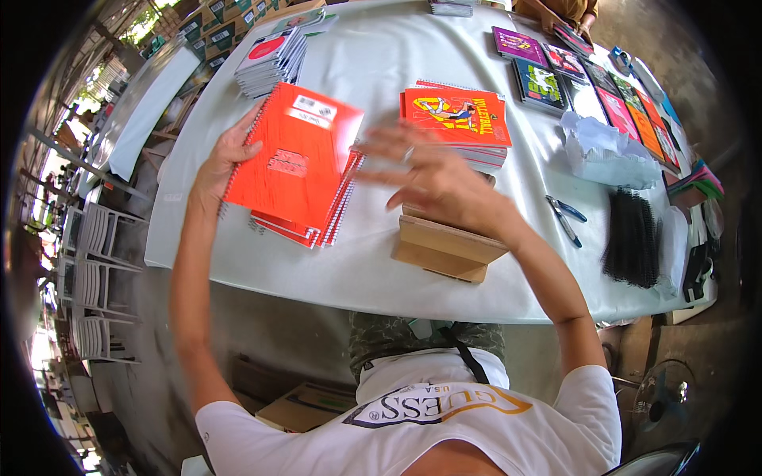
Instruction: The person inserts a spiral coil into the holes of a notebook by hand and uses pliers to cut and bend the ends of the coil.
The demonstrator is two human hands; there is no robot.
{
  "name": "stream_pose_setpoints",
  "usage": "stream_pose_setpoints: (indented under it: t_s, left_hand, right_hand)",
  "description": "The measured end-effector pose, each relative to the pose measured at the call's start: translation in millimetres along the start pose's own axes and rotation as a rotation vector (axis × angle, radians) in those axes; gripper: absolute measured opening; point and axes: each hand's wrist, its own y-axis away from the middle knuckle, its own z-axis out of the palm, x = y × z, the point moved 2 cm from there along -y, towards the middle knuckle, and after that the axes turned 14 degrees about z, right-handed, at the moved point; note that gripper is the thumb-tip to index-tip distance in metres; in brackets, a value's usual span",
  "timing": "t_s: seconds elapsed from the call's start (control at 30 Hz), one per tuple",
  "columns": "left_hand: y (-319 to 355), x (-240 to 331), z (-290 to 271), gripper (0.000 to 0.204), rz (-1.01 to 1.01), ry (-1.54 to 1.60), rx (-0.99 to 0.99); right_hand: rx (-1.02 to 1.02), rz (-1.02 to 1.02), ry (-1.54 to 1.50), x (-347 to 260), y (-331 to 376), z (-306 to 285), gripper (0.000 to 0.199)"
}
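Notebook: orange spiral notebook (pixel 294 159) — back cover up, long axis tilted from near-left to far-right, over a stack of like notebooks (pixel 298 226).
Left hand (pixel 222 163): grips its left edge.
Right hand (pixel 432 178): open, fingers spread, blurred — holds nothing.
Room: bare white table (pixel 373 71) beyond.

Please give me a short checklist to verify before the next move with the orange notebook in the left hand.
1. Left hand grips the orange notebook at its left edge: ok.
2. Notebook is lifted off the orange stack below it: ok, it is tilted above it.
3. Right hand is free: it looks open, but blurred, so cannot tell for sure.
4. Second stack is tidy: ok.
5. Wooden block is clear of the notebook: ok.
6. Blue-handled pliers lie out of the way: ok.
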Motion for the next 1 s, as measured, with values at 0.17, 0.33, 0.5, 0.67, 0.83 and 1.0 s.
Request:
stream_pose_setpoints:
  t_s: [0.17, 0.33, 0.5, 0.67, 0.83, 1.0]
  left_hand:
    - [19, -69, -90, 0.088, -0.184, -0.366, -0.091]
    - [32, -105, -70, 0.09, -0.314, -0.456, 0.015]
    - [13, -85, -53, 0.088, -0.164, -1.089, -0.019]
    - [-45, -85, 44, 0.087, 0.243, -0.733, 0.256]
    - [-66, -48, 161, 0.074, 0.227, -0.089, 0.353]
    - [-30, 2, 217, 0.05, 0.399, -0.092, -0.088]
  right_hand:
    - [0.264, 0.602, -0.012, 117, 23, -25, 0.044]
    - [0.136, 1.367, 0.033, 203, 77, -24, 0.057]
    - [0.103, 1.417, -0.334, 243, 93, -39, 0.046]
    - [0.491, 1.101, -0.244, 218, 95, -50, 0.024]
    - [0.739, 0.788, -0.529, 65, 116, -62, 0.019]
    - [0.779, 0.816, -0.684, 4, 212, -30, 0.02]
